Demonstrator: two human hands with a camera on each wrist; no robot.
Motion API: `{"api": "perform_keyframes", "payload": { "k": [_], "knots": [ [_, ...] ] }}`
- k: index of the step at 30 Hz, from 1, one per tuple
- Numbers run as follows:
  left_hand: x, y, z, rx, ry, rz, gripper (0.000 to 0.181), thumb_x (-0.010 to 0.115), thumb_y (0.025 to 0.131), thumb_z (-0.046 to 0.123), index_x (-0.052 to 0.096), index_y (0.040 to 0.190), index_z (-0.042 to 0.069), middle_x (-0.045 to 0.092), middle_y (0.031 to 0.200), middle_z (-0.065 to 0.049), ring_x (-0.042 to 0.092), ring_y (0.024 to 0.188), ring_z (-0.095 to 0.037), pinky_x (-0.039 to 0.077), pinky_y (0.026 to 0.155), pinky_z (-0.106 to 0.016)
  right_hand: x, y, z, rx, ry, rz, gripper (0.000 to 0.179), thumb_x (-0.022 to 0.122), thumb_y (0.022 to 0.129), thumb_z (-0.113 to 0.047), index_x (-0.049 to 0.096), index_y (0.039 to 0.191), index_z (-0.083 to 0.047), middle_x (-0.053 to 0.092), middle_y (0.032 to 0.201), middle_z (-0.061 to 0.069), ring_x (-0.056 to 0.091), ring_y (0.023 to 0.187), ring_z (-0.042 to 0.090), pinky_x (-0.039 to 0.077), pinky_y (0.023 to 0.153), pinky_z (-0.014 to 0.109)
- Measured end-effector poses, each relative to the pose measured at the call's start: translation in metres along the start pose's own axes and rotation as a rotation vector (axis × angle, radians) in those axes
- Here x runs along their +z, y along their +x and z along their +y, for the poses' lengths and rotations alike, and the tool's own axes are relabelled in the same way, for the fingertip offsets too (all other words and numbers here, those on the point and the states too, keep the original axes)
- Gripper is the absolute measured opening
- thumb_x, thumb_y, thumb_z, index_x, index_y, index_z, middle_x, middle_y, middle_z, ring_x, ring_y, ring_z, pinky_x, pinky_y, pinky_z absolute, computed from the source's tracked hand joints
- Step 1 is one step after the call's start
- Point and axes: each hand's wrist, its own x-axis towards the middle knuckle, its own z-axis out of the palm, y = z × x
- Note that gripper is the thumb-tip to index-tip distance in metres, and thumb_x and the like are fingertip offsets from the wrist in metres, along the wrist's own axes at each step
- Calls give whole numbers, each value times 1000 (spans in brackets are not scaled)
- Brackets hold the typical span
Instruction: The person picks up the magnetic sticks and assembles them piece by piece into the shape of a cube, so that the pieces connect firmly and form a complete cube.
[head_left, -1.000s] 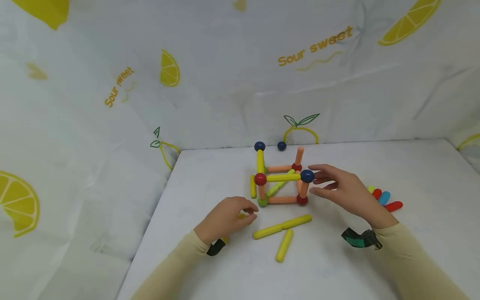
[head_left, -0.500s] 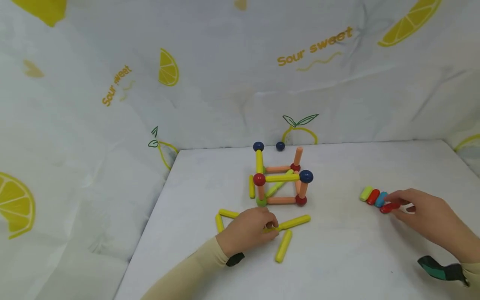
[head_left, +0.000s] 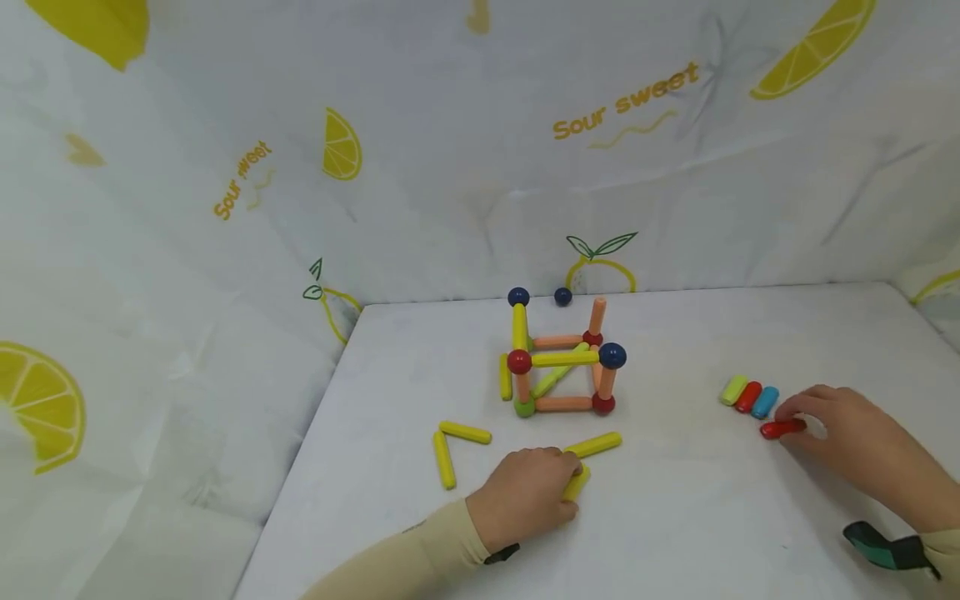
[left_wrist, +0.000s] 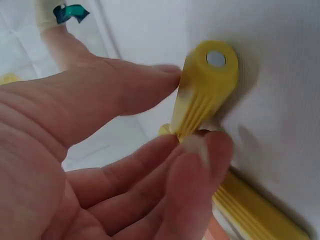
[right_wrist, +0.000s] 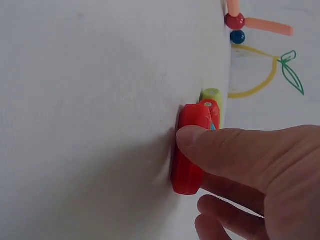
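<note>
In the head view my left hand (head_left: 528,500) is low over the table, pinching a yellow magnetic rod (head_left: 576,483) between thumb and fingers. The left wrist view shows that rod's near end (left_wrist: 216,59) with a silvery magnet. Another yellow rod (head_left: 594,444) lies just beyond the fingertips. At the right, my right hand (head_left: 855,437) pinches a short red rod (head_left: 782,428); the thumb presses its side in the right wrist view. Just beyond it lie a blue rod (head_left: 765,402), a second red rod (head_left: 747,397) and a lime rod (head_left: 734,389).
A cube-like frame of peach and yellow rods (head_left: 566,359) with coloured balls stands mid-table. A loose dark blue ball (head_left: 563,297) is behind it. Two yellow rods (head_left: 444,460) lie at left, another (head_left: 506,377) beside the frame. A lemon-print cloth (head_left: 450,167) hangs behind.
My right hand has left the frame's blue ball and gone right to the red rod, now shifted slightly nearer me. My left hand has moved right and nearer me, onto a yellow rod.
</note>
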Motion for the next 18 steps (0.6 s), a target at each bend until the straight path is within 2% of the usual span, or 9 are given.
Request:
{"api": "perform_keyframes", "payload": {
  "k": [3,7,11,14,18],
  "knots": [
    [3,1,0,-18,0,-7,35,85,95,32,75,127,20,67,86,10,55,70,-3,47,64,-18,1,2,-7,-20,48,-35,27,92,83,-15,77,102,-4,74,99,19,63,90,40,60,82,64],
    [5,1,-4,21,-17,27,32,83,96,27,78,127,22,76,100,11,60,79,2,52,71,-16,4,3,-17,-53,128,-68,23,91,84,-16,78,101,-9,75,96,6,65,88,29,62,79,57],
    [-1,-1,-12,71,-88,66,27,80,96,23,80,122,23,74,103,12,59,83,5,50,72,-13,6,3,-33,-117,164,-53,21,92,84,-20,79,100,-17,76,99,-2,67,91,22,63,76,36],
    [-11,0,-18,94,-168,111,27,77,97,22,80,124,23,71,104,11,56,84,3,47,72,-11,5,6,-57,-163,188,-43,23,92,85,-24,78,103,-22,77,101,-6,68,93,17,57,72,23],
    [-25,1,-28,112,-273,214,29,74,98,21,78,126,20,71,115,8,60,93,-3,49,78,-12,0,12,-100,-224,265,-66,24,89,90,-25,77,110,-24,77,106,-9,70,97,15,61,78,26]
  ]
}}
